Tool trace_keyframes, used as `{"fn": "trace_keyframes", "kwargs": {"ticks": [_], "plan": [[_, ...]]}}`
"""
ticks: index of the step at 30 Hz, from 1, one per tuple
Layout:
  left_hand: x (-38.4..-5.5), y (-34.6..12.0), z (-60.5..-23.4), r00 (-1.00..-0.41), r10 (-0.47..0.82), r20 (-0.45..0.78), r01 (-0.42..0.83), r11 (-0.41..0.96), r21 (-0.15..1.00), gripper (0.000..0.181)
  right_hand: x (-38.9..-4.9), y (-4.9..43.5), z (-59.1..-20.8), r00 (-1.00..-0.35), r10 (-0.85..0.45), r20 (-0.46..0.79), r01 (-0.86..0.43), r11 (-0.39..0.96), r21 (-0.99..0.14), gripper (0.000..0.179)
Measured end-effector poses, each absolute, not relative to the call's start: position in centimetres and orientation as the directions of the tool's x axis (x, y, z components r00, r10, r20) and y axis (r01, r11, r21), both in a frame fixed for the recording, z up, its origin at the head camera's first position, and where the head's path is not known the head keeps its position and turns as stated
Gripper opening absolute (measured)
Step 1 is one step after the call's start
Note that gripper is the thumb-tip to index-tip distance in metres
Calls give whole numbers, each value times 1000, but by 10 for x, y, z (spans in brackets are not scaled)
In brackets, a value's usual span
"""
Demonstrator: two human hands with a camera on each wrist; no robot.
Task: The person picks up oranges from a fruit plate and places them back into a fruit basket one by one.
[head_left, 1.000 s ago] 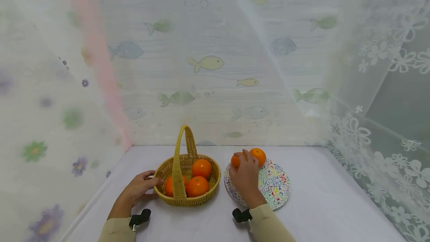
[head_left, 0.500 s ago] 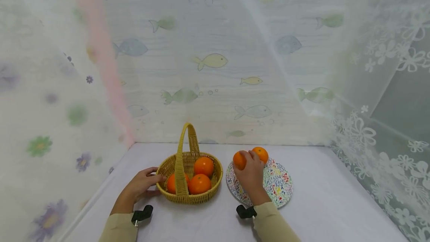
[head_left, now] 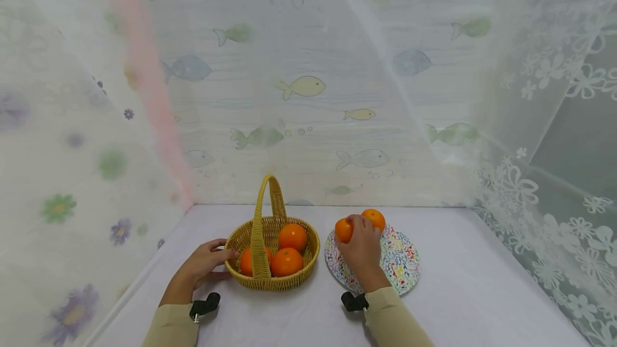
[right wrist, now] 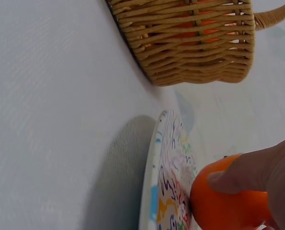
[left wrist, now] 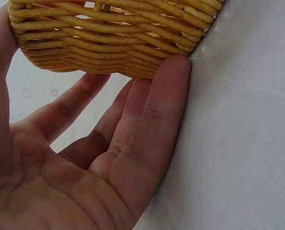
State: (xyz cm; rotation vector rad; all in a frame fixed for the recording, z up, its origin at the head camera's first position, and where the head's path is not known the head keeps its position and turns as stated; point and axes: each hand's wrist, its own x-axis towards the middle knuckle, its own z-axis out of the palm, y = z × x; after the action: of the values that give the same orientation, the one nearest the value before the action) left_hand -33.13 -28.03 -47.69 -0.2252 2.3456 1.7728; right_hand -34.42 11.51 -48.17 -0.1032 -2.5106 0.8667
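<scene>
My left hand (head_left: 204,264) holds the left rim of a yellow wicker basket (head_left: 277,284), thumb over the edge. In the left wrist view, that hand's fingers (left wrist: 154,120) lie against the basket's lower side. Three oranges (head_left: 287,262) sit inside the basket. My right hand (head_left: 362,250) grips an orange (head_left: 344,230) over the left part of a round, colourfully patterned plate (head_left: 402,264). In the right wrist view the thumb presses on this orange (right wrist: 223,203), which seems to touch the plate's surface. Another orange (head_left: 373,219) lies at the plate's far edge, just behind my fingers.
A white cloth (head_left: 308,320) covers the table. Fish-patterned curtain (head_left: 299,138) hangs along the back edge, flowered fabric (head_left: 115,229) on the left, and sheer lace (head_left: 544,261) on the right. The basket's tall arched handle (head_left: 260,218) stands upright.
The head view has shifted slightly. My right-hand fingers have settled closer around the orange, which stays at nearly the same place on the plate. My left hand and the basket keep their position.
</scene>
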Motion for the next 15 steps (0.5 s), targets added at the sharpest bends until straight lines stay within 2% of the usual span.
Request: {"fn": "trace_keyframes", "kwargs": {"ticks": [4,7,15], "plan": [[-329,-280,-473,-970,-8,-244,-237,277,931,77,-344,118,-477,-898,199,392,-69,817,-573,71],[-328,-281,-471,-970,-9,-244,-237,276,931,76,-342,121,-474,-907,195,372,-59,818,-573,72],[-326,-280,-475,-970,-4,-242,-235,268,934,77,-337,126,-473,-922,220,319,-51,747,-663,74]]}}
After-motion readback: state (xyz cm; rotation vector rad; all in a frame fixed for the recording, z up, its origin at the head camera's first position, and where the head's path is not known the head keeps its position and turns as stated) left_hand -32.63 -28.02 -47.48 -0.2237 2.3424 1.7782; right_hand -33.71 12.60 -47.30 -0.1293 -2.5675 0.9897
